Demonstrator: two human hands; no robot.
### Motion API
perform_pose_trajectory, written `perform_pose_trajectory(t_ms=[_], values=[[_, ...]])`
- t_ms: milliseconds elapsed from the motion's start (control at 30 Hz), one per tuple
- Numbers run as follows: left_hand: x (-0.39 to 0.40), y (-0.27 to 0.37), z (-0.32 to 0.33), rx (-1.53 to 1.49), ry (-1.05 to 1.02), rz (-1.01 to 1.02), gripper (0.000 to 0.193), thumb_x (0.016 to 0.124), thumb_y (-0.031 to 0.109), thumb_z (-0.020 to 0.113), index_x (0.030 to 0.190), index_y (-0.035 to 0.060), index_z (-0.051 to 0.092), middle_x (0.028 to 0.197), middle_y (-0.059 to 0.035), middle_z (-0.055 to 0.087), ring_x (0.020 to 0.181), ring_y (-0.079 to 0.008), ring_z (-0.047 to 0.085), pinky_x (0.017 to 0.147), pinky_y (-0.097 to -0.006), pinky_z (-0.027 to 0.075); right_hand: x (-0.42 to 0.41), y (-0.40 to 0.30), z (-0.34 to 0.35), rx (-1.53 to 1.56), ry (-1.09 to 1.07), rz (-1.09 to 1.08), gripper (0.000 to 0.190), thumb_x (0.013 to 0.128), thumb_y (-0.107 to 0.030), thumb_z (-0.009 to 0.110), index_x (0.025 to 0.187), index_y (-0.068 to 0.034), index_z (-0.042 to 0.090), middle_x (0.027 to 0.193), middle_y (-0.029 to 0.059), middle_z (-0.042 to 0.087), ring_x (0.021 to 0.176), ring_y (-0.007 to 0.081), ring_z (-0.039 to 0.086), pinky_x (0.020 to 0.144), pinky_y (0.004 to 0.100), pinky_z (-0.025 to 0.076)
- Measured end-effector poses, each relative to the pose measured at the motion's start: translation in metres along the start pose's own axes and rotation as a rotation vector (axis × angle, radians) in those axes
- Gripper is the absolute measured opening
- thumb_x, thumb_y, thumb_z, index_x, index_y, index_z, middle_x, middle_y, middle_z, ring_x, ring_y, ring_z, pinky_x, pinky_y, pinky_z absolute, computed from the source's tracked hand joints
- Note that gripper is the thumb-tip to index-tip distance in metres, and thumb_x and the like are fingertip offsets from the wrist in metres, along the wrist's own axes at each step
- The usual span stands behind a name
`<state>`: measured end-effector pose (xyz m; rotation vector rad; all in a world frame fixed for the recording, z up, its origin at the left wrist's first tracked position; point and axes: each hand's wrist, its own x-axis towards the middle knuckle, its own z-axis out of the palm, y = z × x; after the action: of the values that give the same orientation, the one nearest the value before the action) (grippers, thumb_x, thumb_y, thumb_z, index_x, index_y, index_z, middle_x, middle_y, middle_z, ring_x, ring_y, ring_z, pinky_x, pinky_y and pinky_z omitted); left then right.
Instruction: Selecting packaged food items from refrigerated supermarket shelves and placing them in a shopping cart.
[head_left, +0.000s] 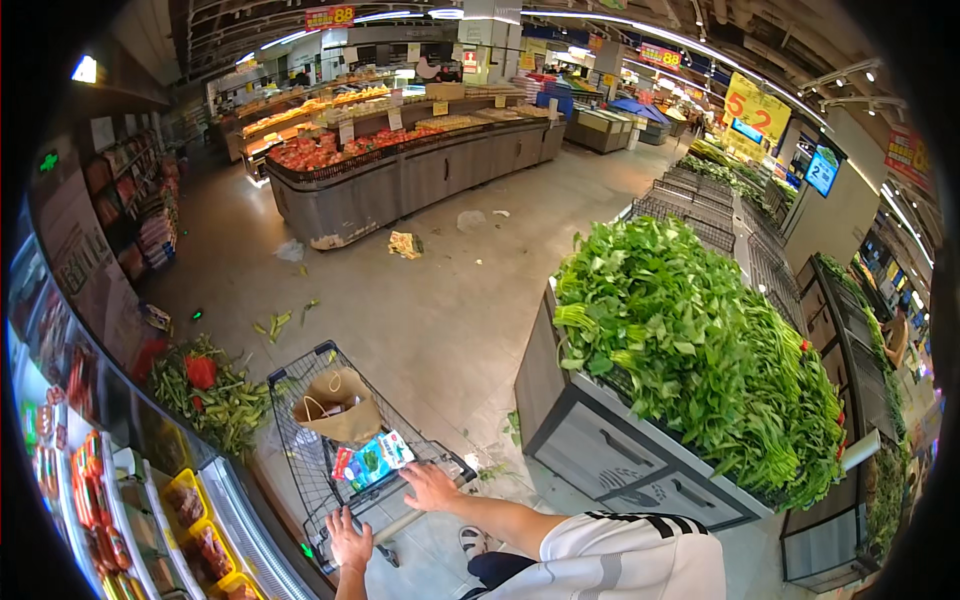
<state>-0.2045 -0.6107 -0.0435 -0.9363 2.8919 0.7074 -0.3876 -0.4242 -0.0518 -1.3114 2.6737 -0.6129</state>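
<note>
A wire shopping cart stands in front of me, its handle bar towards my body. My left hand rests at the left end of the handle, fingers spread. At the handle's right part lies my right hand, its fingers apart and reaching over the bar; neither hand is plainly closed round it. Inside the cart are a brown paper bag with twisted handles and, nearer to me, a blue and white printed package with a red part.
Leafy greens fill a stand at right. A refrigerated case with packed meat runs along the left. Discarded greens lie on the floor beside the cart. A fruit counter stands ahead, with litter before it.
</note>
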Motion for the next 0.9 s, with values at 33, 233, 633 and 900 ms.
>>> perform_pose_trajectory(t_ms=[33, 233, 633, 900], values=[[0.01, -0.001, 0.0, 0.002, 0.004, -0.003, 0.065, 0.082, 0.035, 0.059, 0.139, 0.0067, 0.044, 0.147, -0.0164, 0.036, 0.141, -0.0377, 0.024, 0.106, -0.0472, 0.041, 0.01, 0.004, -0.001, -0.004, -0.006, 0.002, 0.063, 0.078, -0.04, 0.066, 0.129, -0.005, 0.054, 0.13, 0.0178, 0.051, 0.112, 0.0352, 0.055, 0.096, 0.0447, 0.044], [0.07, 0.014, -0.004, -0.029, 0.021, -0.023, 0.065, 0.081, 0.034, 0.059, 0.138, 0.0052, 0.045, 0.147, -0.0164, 0.037, 0.141, -0.0387, 0.024, 0.107, -0.0469, 0.038, 0.069, 0.035, -0.001, -0.004, 0.015, -0.039, 0.064, 0.079, -0.04, 0.066, 0.131, -0.005, 0.053, 0.132, 0.0172, 0.05, 0.113, 0.0352, 0.054, 0.098, 0.045, 0.043], [0.158, 0.03, -0.021, -0.036, -0.043, -0.089, 0.071, 0.081, 0.038, 0.059, 0.141, 0.0053, 0.042, 0.148, -0.0196, 0.035, 0.142, -0.0411, 0.022, 0.111, -0.048, 0.034, 0.168, 0.07, 0.002, -0.015, -0.051, -0.039, 0.065, 0.079, -0.041, 0.065, 0.132, -0.007, 0.053, 0.138, 0.0176, 0.048, 0.118, 0.0334, 0.053, 0.099, 0.0448, 0.042], [0.244, 0.036, -0.011, -0.233, -0.023, -0.079, 0.08, 0.078, 0.041, 0.065, 0.145, 0.0096, 0.035, 0.153, -0.0152, 0.028, 0.144, -0.0352, 0.018, 0.111, -0.0475, 0.034, 0.23, 0.113, -0.019, -0.016, -0.065, -0.01, 0.061, 0.077, -0.034, 0.067, 0.13, -0.008, 0.053, 0.132, 0.0175, 0.052, 0.116, 0.0347, 0.054, 0.098, 0.0461, 0.044]])
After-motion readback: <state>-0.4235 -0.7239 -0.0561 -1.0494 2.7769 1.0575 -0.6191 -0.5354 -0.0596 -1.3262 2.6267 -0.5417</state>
